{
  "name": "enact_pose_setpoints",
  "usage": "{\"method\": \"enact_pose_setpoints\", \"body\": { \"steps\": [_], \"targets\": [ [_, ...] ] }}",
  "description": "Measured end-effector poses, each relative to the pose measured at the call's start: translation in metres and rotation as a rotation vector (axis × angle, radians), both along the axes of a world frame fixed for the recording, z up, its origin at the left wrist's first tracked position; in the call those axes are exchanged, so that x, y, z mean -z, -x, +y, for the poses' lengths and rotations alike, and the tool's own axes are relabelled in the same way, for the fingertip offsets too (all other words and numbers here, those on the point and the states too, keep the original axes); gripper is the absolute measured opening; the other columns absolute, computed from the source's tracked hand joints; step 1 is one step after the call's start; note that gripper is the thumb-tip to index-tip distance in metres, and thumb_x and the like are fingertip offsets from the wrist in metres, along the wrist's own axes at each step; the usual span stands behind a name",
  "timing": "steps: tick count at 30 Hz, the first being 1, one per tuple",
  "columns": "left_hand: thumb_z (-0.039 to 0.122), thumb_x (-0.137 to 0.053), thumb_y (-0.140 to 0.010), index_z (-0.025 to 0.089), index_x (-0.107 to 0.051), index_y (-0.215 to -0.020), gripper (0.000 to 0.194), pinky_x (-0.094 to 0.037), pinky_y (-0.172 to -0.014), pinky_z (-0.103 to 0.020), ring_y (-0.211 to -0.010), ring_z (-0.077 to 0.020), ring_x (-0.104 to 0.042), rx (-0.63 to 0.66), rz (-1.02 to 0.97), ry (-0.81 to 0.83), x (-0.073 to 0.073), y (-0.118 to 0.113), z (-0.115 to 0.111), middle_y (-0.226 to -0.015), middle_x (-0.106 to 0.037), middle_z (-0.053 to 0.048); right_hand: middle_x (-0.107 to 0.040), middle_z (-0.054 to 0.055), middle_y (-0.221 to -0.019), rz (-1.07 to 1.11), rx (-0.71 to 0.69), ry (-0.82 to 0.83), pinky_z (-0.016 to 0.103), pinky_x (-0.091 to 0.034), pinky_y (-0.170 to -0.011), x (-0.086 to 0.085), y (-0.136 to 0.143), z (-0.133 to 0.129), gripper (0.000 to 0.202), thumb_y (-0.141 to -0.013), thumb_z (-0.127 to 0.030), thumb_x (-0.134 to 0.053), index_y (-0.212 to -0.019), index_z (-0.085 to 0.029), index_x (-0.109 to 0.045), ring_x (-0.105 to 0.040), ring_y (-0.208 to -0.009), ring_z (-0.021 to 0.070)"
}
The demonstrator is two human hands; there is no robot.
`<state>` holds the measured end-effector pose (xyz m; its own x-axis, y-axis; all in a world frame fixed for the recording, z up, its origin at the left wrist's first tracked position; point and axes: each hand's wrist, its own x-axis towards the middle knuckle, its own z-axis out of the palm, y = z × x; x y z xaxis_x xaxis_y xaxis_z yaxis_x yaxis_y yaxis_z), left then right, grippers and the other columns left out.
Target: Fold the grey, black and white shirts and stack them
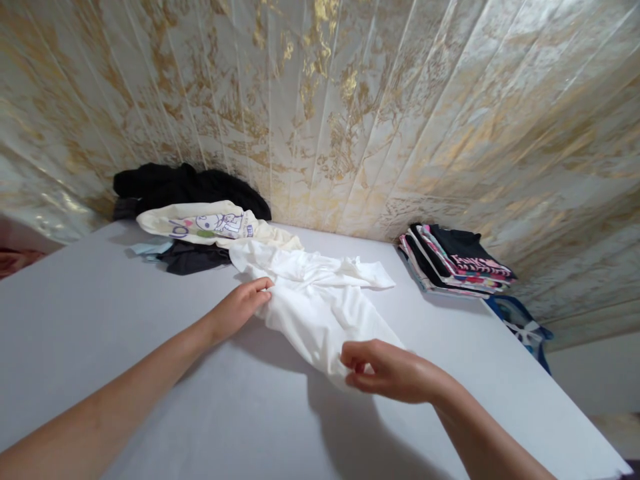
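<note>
A white garment [320,313] lies crumpled across the middle of the table, its near edge lifted off the surface. My left hand [245,303] pinches its left edge between thumb and fingers. At its lower right edge, my right hand [383,370] has its fingers curled round the cloth. The garment's far end spreads out flat and wrinkled, touching a cream garment with a printed drawing [215,223].
Black clothing [190,187] lies behind the cream garment, with a dark grey piece [193,258] in front. A folded stack of clothes [455,260] stands at the back right corner. A blue bag [523,330] is beyond the right edge of the table [150,400]. Gold-patterned curtains hang behind.
</note>
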<state>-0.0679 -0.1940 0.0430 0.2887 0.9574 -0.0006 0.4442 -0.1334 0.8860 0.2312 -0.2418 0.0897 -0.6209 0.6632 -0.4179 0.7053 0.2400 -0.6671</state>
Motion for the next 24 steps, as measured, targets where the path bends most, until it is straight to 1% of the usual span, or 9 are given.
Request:
{"method": "enact_pose_setpoints", "body": {
  "steps": [5,7,9,11,13,15,18,21,24],
  "targets": [
    [0.051,-0.034,-0.088,0.020,-0.057,-0.079,0.039,-0.038,-0.047,-0.025,-0.042,-0.0121,-0.047,0.240,0.243,0.310,0.002,-0.005,-0.010,-0.061,-0.064,0.001,-0.065,0.001,-0.078,0.155,-0.190,0.444,0.021,-0.045,-0.064,0.005,0.008,-0.001,0.020,-0.083,-0.029,-0.059,-0.096,-0.016,-0.066,-0.058,-0.065,0.0103],
    [0.047,-0.038,-0.089,0.020,-0.055,-0.077,0.034,-0.039,-0.050,-0.025,-0.044,-0.0122,-0.050,0.167,0.365,0.163,0.004,-0.008,-0.013,-0.065,-0.065,0.001,-0.068,0.003,-0.083,0.106,-0.095,0.269,0.022,-0.046,-0.065,0.011,0.006,0.017,0.019,-0.086,-0.025,-0.054,-0.097,-0.016,-0.066,-0.061,-0.068,0.0118],
    [0.039,-0.039,-0.090,0.021,-0.058,-0.080,0.028,-0.043,-0.059,-0.027,-0.059,-0.0155,-0.060,0.040,0.472,-0.097,0.007,-0.008,-0.013,-0.078,-0.067,-0.001,-0.068,0.004,-0.088,-0.051,0.113,-0.170,0.024,-0.044,-0.067,0.018,0.000,0.040,0.017,-0.086,-0.020,-0.052,-0.095,-0.019,-0.066,-0.061,-0.074,0.0138],
    [0.029,-0.039,-0.090,0.022,-0.060,-0.096,0.023,-0.046,-0.069,-0.030,-0.078,-0.0192,-0.064,-0.081,0.568,-0.319,0.014,-0.004,-0.008,-0.104,-0.066,-0.004,-0.067,0.006,-0.101,-0.237,0.324,-0.571,0.026,-0.043,-0.070,0.025,-0.009,0.064,0.022,-0.087,-0.019,-0.049,-0.102,-0.021,-0.064,-0.061,-0.082,0.0159],
    [0.022,-0.040,-0.088,0.025,-0.057,-0.114,0.031,-0.047,-0.075,-0.032,-0.092,-0.0211,-0.065,-0.126,0.644,-0.446,0.024,0.002,-0.001,-0.129,-0.057,-0.005,-0.060,0.009,-0.119,-0.366,0.426,-0.739,0.028,-0.043,-0.072,0.034,-0.020,0.083,0.031,-0.089,-0.020,-0.049,-0.118,-0.022,-0.059,-0.060,-0.089,0.0185],
    [0.019,-0.042,-0.088,0.027,-0.055,-0.121,0.037,-0.047,-0.079,-0.033,-0.099,-0.0219,-0.063,-0.104,0.697,-0.496,0.033,0.006,0.006,-0.138,-0.051,-0.004,-0.052,0.013,-0.133,-0.452,0.398,-0.803,0.031,-0.043,-0.079,0.044,-0.028,0.097,0.041,-0.086,-0.022,-0.056,-0.127,-0.022,-0.055,-0.057,-0.104,0.0234],
    [0.019,-0.041,-0.090,0.024,-0.061,-0.104,0.025,-0.046,-0.081,-0.035,-0.095,-0.0226,-0.063,-0.055,0.748,-0.493,0.036,0.004,0.015,-0.116,-0.063,-0.005,-0.053,0.013,-0.133,-0.484,0.344,-0.865,0.034,-0.040,-0.087,0.060,-0.039,0.108,0.031,-0.085,-0.021,-0.056,-0.115,-0.020,-0.062,-0.052,-0.115,0.0265],
    [0.020,-0.040,-0.091,0.021,-0.061,-0.085,0.021,-0.044,-0.082,-0.037,-0.087,-0.0230,-0.061,-0.093,0.763,-0.502,0.024,-0.004,0.021,-0.088,-0.066,-0.005,-0.067,0.009,-0.101,-0.404,0.416,-0.811,0.029,-0.040,-0.076,0.065,-0.050,0.113,0.020,-0.087,-0.020,-0.046,-0.096,-0.019,-0.064,-0.059,-0.094,0.0214],
    [0.021,-0.040,-0.091,0.021,-0.059,-0.084,0.020,-0.042,-0.084,-0.038,-0.087,-0.0231,-0.059,-0.162,0.701,-0.547,0.009,-0.011,0.033,-0.081,-0.065,-0.004,-0.062,0.002,-0.071,-0.217,0.528,-0.724,0.025,-0.036,-0.061,0.055,-0.065,0.115,0.020,-0.085,-0.027,-0.042,-0.084,-0.020,-0.060,-0.056,-0.068,0.0168]
  ]
}}
